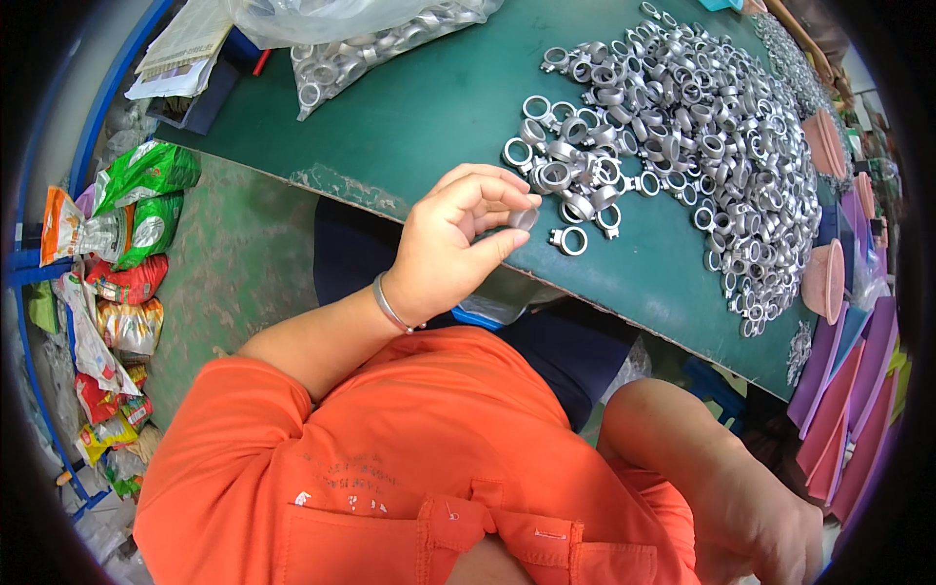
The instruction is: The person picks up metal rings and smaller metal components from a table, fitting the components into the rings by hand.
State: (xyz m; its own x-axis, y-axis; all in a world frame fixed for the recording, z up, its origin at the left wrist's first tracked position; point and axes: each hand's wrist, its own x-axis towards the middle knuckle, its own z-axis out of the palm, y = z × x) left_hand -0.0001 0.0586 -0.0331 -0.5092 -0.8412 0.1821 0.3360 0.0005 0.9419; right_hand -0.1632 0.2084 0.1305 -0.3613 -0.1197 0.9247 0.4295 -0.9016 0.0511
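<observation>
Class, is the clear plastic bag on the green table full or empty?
Not empty: grey metal rings show through the bag. Whether full, cannot tell: the frame cuts it off.

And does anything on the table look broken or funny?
Yes, a bit: the green table has a pale, rough patch along its edge, left of the left hand. The green surface looks scraped there.
</observation>
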